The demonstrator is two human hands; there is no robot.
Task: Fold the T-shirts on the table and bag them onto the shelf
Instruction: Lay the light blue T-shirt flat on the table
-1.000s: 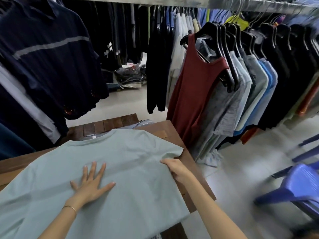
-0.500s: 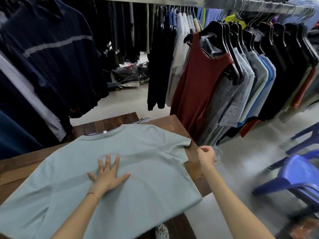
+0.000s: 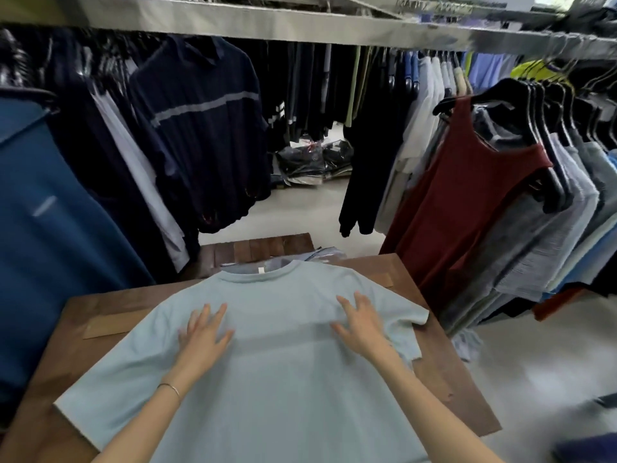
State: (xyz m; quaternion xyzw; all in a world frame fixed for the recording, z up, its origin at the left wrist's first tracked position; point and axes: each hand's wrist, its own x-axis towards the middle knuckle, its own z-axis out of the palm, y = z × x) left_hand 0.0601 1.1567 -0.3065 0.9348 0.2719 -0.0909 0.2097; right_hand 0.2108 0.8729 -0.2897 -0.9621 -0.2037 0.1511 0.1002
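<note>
Near: both hands flat on the tee (image 3: 277, 379), palms down, holding nothing; left hand (image 3: 203, 332) with fingers spread and straight on the left chest; right hand (image 3: 362, 325) likewise spread, near the right sleeve. Tee spread face down, still unfolded, on the table (image 3: 444, 372); collar at the far edge, hem running off the near edge out of sight; left sleeve out flat, right sleeve reaching toward the table's right edge.

Risks, as judgement: uneven pushing by the two palms likely to drive a ridge or crease into the cloth between them, giving a lopsided fold; overhanging hem liable to drag the tee toward the near side once pressure lifts; right sleeve close enough to the edge to slide off and pull the shoulder askew; clear bag (image 3: 320, 256) partly under the collar apt to slip or crumple with any push away.

Farther: small white tag (image 3: 261, 270) inside the neckline, too small to read; racks of hung clothes beyond, maroon vest (image 3: 467, 208) at right; writing on the beam (image 3: 430, 3) at top, blurred, unreadable; no brand legible anywhere.
</note>
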